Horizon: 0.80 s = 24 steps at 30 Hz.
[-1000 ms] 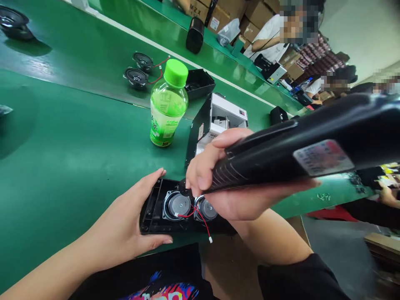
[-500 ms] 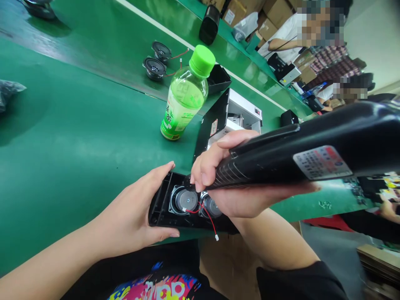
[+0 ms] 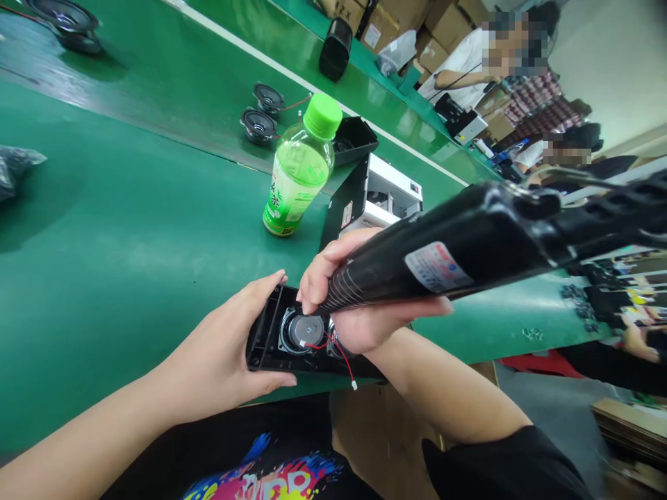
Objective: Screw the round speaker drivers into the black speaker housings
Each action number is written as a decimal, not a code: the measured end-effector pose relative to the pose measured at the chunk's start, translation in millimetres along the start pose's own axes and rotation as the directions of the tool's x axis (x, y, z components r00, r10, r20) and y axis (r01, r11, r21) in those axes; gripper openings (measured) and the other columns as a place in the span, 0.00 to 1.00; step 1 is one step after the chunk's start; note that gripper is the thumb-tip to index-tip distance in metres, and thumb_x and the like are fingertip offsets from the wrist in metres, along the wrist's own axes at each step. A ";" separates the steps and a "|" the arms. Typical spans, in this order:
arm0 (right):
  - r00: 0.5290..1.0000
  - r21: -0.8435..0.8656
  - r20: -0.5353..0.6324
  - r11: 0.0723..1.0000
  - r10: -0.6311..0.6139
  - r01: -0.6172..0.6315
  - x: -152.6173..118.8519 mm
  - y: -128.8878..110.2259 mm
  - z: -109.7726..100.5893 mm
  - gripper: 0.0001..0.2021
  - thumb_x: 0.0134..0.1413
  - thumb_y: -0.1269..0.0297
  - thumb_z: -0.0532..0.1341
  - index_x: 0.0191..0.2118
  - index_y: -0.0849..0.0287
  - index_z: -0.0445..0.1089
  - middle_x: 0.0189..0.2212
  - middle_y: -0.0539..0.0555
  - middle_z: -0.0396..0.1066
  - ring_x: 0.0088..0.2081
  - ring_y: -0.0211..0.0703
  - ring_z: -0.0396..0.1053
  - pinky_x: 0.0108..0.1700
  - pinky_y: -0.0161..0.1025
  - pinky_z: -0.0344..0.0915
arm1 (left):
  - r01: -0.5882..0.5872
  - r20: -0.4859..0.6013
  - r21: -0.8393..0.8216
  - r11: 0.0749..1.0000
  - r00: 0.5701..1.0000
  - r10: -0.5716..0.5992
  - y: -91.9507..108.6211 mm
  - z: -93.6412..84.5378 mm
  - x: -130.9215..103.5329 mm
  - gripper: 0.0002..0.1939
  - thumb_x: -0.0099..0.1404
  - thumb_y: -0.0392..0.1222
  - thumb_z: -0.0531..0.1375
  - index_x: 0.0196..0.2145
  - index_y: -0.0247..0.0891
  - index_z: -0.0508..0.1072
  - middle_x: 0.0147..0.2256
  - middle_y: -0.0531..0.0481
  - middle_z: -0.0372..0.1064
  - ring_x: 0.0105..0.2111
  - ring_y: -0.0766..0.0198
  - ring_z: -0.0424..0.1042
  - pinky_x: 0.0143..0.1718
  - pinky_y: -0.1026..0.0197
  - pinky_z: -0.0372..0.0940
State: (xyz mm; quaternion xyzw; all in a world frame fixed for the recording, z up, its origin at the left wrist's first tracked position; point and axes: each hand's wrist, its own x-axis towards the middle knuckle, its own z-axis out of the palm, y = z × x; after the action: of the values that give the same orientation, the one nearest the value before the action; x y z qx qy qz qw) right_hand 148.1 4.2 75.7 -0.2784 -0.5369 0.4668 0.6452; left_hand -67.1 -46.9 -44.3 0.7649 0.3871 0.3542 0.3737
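My left hand (image 3: 229, 340) grips the left end of a black speaker box (image 3: 268, 347), thumb on the near side and fingers on the far side. Two round speakers sit in the box; the left speaker (image 3: 306, 332) shows its metal back, and red wires with white plugs lie over them. My right hand (image 3: 359, 305) is wrapped round a black power screwdriver (image 3: 411, 264), held slanting above the box. The tool's tip is hidden behind my fingers, near the upper edge of the left speaker. The right speaker is mostly covered by my right hand.
A green-capped bottle (image 3: 299, 167) stands beyond the box, beside a black and white device (image 3: 385, 191). Farther off are an open black case (image 3: 357, 139), two loose speakers (image 3: 259, 126) and another speaker (image 3: 70, 21). A plastic bag (image 3: 18, 167) lies at left. Other people work at upper right.
The screwdriver's body has swung left and toward me, showing more of its far end. My right hand has shifted slightly left. My left hand still holds the box; the view has moved a little.
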 end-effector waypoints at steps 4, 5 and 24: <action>0.998 0.035 -0.027 0.998 0.055 -0.054 -12.4 9.4 -1.9 0.41 0.60 0.10 0.76 0.50 0.47 0.86 0.26 0.47 0.82 0.20 0.47 0.75 0.26 0.45 0.75 | -0.005 0.023 0.010 1.000 1.000 0.004 -1.9 -3.3 0.2 0.69 0.72 0.77 0.81 0.95 0.60 0.52 0.88 0.40 0.69 0.84 0.31 0.76 0.85 0.30 0.76; 0.996 0.048 -0.020 0.995 0.092 -0.091 -13.4 8.3 -1.2 0.43 0.57 0.09 0.77 0.51 0.47 0.85 0.26 0.48 0.82 0.20 0.47 0.75 0.27 0.46 0.76 | -0.011 0.030 0.018 1.000 0.999 0.010 -2.2 -4.7 0.4 0.68 0.73 0.77 0.80 0.95 0.60 0.53 0.88 0.39 0.69 0.83 0.30 0.77 0.85 0.30 0.77; 0.924 -0.302 -0.217 0.922 -0.315 0.244 56.2 -52.7 -67.6 0.47 0.69 0.02 0.54 0.49 0.45 0.80 0.21 0.41 0.67 0.15 0.40 0.63 0.18 0.39 0.64 | 0.039 0.037 0.128 0.991 0.998 -0.044 -10.1 -9.1 -6.6 0.68 0.75 0.71 0.79 0.97 0.62 0.47 0.88 0.39 0.70 0.83 0.27 0.78 0.80 0.26 0.82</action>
State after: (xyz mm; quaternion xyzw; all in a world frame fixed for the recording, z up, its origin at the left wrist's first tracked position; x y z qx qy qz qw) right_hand 227.7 42.9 127.2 -0.3423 -0.5400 0.2510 0.7267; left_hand -80.9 -45.5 -50.2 0.7858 0.4173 0.3055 0.3392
